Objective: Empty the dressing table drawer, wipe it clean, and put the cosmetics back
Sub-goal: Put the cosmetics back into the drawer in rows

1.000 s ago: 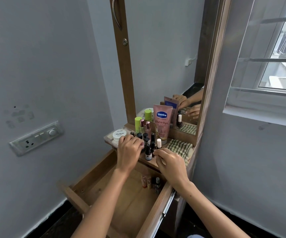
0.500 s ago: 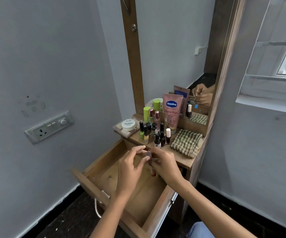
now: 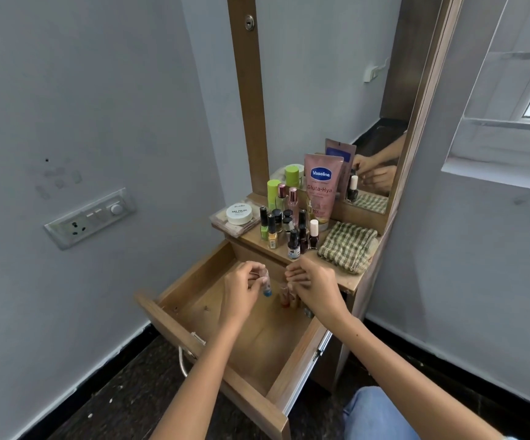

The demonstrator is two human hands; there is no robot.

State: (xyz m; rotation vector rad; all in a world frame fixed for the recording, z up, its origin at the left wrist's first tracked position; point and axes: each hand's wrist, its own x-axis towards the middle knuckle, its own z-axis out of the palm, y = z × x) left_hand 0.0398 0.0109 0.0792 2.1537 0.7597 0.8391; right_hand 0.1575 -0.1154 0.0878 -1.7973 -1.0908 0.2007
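- Left hand [image 3: 241, 287] pinches a small clear bottle with blue base [image 3: 266, 282] above the open wooden drawer [image 3: 251, 338]
- Right hand [image 3: 316, 282] hovers beside it, fingers loosely curled; whether it holds anything, I cannot tell
- More small bottles [image 3: 285, 296] stand at the drawer's back

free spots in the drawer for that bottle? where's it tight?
Bare drawer floor from the handle-side front wall back to the middle, and along the wall-side wall below the left hand, which holds the small bottle. Tight at the back corner under the right hand, where a few cosmetics already stand.
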